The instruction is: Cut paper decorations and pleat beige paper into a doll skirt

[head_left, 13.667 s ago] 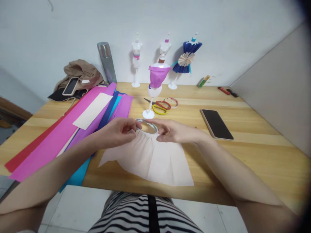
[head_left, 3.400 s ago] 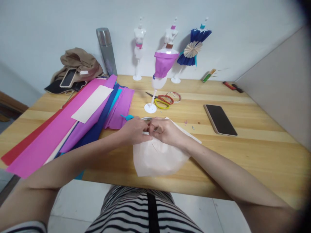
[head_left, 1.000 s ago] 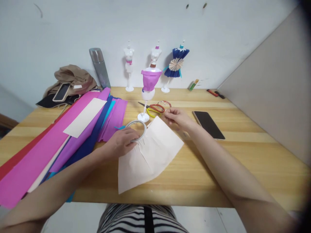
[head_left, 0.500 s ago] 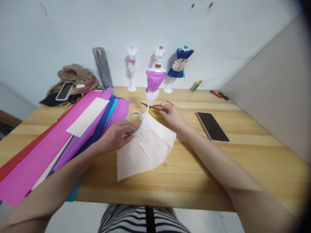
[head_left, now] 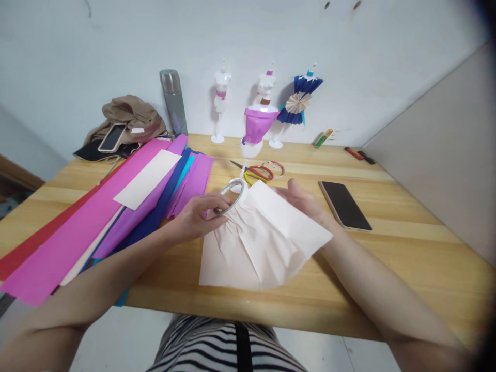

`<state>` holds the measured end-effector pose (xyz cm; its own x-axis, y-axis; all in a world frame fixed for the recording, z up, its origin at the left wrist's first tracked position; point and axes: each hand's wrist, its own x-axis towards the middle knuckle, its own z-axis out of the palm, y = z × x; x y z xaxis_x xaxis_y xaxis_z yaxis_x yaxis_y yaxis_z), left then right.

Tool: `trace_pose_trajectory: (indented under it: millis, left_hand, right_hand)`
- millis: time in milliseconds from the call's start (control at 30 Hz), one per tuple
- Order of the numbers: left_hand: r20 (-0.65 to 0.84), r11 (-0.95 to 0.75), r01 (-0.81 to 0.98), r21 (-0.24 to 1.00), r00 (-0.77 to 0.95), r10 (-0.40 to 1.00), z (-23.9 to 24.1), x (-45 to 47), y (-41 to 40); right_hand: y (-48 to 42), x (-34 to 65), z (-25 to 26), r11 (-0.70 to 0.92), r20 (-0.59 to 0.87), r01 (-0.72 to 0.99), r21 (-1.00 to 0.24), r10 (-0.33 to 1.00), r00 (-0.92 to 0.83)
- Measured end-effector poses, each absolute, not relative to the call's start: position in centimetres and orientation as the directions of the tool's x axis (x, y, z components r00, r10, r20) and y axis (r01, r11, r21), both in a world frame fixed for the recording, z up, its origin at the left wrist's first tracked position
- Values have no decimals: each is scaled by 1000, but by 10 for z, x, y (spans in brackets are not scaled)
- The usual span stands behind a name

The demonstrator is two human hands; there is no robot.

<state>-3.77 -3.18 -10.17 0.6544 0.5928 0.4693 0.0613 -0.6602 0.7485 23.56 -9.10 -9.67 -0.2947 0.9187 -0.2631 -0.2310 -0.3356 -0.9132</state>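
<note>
My left hand (head_left: 197, 214) is closed on a narrow roll of tape (head_left: 241, 194), and pinches the gathered top of a cream paper sheet (head_left: 248, 248) against it. Folds fan out from that pinch across the sheet. My right hand (head_left: 302, 199) is open behind the sheet's right side, thumb up, fingers partly hidden by the paper. Just beyond the hands stands a small mannequin with a purple wrap (head_left: 259, 125). Scissors (head_left: 256, 173) with red and yellow handles lie by its stand, beside a second roll of tape (head_left: 279, 168).
Coloured paper strips (head_left: 85, 217) cover the left side of the table. Behind them are a flask (head_left: 174, 103) and a brown cloth (head_left: 127, 116). More small mannequins (head_left: 221, 98) line the wall, one dressed in blue (head_left: 308, 88). A phone (head_left: 345, 205) lies on the right.
My right hand has left the scissors area and come back behind the paper, whose right side is now lifted and spread. The left hand keeps its hold. The camera view has shifted slightly.
</note>
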Motion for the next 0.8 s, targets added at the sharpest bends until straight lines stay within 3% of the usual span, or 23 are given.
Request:
trace_pose_trajectory:
  millis: [133,300,467,800]
  left_hand:
    - [200,-273,-22,962,735,647,-98,-31,-37]
    - [-62,164,-43,985,810,583,-96,-27,-43]
    - [-186,366,-3,930,858,479,-99,-24,-47]
    - [-291,571,82,817,913,285,-106,-4,-54]
  right_hand:
    - [-100,234,-79,-362,-334,-280,-889,932,-143]
    - [-102,236,-59,-364,-342,-243,-899,931,-128]
    - [-111,234,-40,-339,-303,-163,-927,929,-213]
    - [-117,233,-37,-314,-294,-43,-948,921,-256]
